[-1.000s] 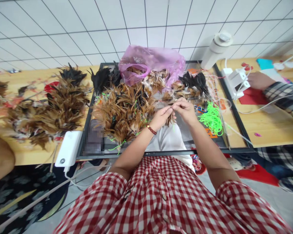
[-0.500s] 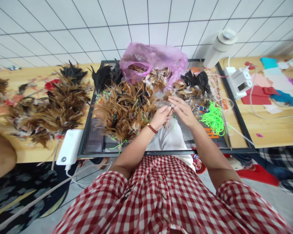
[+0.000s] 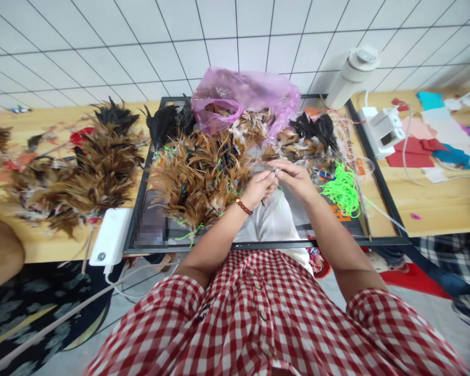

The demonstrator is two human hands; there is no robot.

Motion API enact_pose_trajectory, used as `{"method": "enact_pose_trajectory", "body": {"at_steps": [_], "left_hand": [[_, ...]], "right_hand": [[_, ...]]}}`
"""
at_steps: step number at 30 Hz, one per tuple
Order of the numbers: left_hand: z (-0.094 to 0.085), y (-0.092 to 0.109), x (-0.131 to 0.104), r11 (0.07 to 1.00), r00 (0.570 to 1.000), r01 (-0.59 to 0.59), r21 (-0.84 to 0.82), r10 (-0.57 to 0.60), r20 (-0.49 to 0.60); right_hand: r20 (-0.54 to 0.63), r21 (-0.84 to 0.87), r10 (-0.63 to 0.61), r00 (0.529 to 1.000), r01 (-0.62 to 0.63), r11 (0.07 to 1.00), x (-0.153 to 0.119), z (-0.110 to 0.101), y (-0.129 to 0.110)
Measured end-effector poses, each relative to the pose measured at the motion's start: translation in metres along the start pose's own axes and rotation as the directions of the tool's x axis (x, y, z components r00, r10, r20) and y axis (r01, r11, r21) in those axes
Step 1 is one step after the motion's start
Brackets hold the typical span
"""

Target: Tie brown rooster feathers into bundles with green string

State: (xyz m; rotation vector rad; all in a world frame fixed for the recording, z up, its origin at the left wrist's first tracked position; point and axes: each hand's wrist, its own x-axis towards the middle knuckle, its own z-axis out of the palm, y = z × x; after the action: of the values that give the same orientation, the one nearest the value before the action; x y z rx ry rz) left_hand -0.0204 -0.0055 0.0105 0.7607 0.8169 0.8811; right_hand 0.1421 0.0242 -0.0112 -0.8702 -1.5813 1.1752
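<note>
Two bare hands meet over the black-framed panel (image 3: 266, 244), fingertip to fingertip. The left hand (image 3: 259, 189), with one beaded bracelet (image 3: 243, 207) at its wrist, is curled closed on one small pale piece (image 3: 277, 171); so little of it shows that I can't say what it is. The right hand (image 3: 296, 180) brings thumb and fingers to that same piece, but whether it grips or only touches, I cannot tell from where I stand. The piece sits between the fingertips, just right of one large heap of brown feathers (image 3: 199, 177), too many to count singly.

Behind the heap I see one purple plastic bag (image 3: 250, 86), with a tuft of black feathers (image 3: 313, 130) to its right. One tangle of green cord (image 3: 341, 190) lies beyond the right wrist. A single white bottle (image 3: 352, 78) stands at the panel's far right corner, near one white power strip (image 3: 376, 133). To the left there is one white power bank (image 3: 112, 236), and past it a second brown feather heap (image 3: 97, 177) rests on the wooden table (image 3: 43, 253).
</note>
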Motion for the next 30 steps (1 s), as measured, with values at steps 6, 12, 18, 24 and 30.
{"method": "enact_pose_trajectory", "body": {"at_steps": [6,12,18,24,30], "left_hand": [[0.002,-0.003,0.0,0.999,1.0,-0.022,0.046,0.022,0.001],[0.005,-0.002,0.0,0.999,0.996,-0.003,-0.042,0.0,-0.086],[0.009,0.003,-0.003,0.994,0.99,0.017,-0.105,-0.031,-0.138],[-0.001,-0.007,0.005,0.992,0.986,-0.123,-0.004,0.122,-0.115],[-0.01,-0.015,0.013,0.938,0.949,-0.304,0.166,0.314,-0.034]], "right_hand": [[-0.071,-0.026,-0.046,0.996,0.045,0.999,0.001,0.0,0.002],[-0.105,-0.223,-0.117,0.988,0.091,0.971,0.001,-0.005,0.001],[0.106,-0.327,-0.206,0.973,0.23,0.917,-0.003,-0.005,-0.002],[-0.014,-0.345,-0.174,0.985,0.158,0.925,-0.001,-0.006,0.008],[0.009,-0.132,-0.062,0.998,0.063,0.989,0.0,-0.004,0.004]]}}
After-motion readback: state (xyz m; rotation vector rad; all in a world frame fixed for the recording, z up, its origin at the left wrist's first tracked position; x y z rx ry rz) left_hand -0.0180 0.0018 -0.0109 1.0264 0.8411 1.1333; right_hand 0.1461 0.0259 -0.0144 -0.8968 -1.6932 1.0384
